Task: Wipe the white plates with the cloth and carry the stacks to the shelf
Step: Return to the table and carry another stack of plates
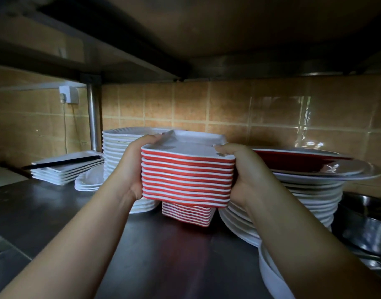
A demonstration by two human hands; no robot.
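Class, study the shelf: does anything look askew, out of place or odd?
Yes. A dark stick lies slanted across the flat square plates at left. On the right, the round plates are stacked unevenly, the top ones tilted and overhanging.

Restaurant kitchen: steel shelf (55,212), stacked plates (118,152)

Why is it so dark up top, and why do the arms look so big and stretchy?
Head view: the underside of the metal shelf above blocks the light, so the top lies in shadow; the tan tiled wall shows a window's glare; the wide-angle lens stretches the arms near the edges, while the red-and-white square plate stack stays sharp.
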